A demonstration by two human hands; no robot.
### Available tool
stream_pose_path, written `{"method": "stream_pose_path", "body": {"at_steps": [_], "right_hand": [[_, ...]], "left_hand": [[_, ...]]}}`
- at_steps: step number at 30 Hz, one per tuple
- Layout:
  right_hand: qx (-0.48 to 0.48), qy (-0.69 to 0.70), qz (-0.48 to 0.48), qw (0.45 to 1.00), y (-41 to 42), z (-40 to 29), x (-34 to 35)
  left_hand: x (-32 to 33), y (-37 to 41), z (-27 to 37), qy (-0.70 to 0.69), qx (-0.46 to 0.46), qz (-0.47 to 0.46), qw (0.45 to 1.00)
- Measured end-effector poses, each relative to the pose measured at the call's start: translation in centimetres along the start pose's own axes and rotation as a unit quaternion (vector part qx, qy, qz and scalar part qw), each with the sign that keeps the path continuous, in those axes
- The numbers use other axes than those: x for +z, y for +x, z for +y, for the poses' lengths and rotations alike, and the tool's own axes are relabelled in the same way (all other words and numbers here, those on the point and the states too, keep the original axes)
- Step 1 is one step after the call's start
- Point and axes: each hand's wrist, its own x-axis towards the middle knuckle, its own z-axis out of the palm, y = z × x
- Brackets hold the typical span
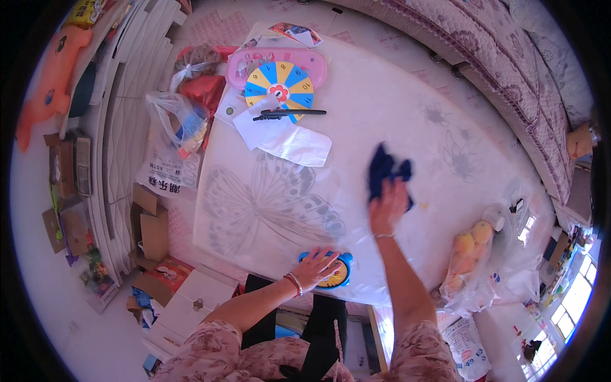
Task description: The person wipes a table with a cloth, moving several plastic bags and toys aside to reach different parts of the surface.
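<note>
My left hand (319, 270) lies across a round blue clock with a yellow dial (340, 276), at the near edge of the table. Its fingers are spread over the clock's upper left part and hide much of the dial. Further out and to the right, my right hand (390, 206) is on a dark blue cloth (380, 169), with its fingers pressed onto the bunched fabric. Both the hand and the cloth are blurred. Beneath them is a pale tabletop covering (363, 129) with a grey butterfly print.
At the far left of the table, a numbered blue-and-yellow disc (300, 86) overlaps a pink case (317, 67). A black pen (305, 112) lies over white paper (305, 143). Bagged yellow-orange fruit (463, 248) sits at right, near a white-capped container (493, 218). A bed (515, 90) stands beyond.
</note>
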Motion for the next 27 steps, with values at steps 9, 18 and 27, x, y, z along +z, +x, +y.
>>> {"method": "stream_pose_path", "body": {"at_steps": [9,18,27], "right_hand": [[-0.305,0.188,-0.202,0.911,1.0,-12.5,1.3],[0.135,-0.031,-0.071,0.988,-4.0,2.1,-3.9],[0.199,0.033,-0.083,0.976,-12.2,-2.4,-5.5]], "left_hand": [[-1.4,-2.1,-1.8,-0.014,-0.067,0.028,0.997],[-3.4,-3.4,-3.1,-0.05,-0.24,0.1,0.964],[-3.4,-4.2,-4.0,-0.248,-0.334,0.026,0.909]]}}
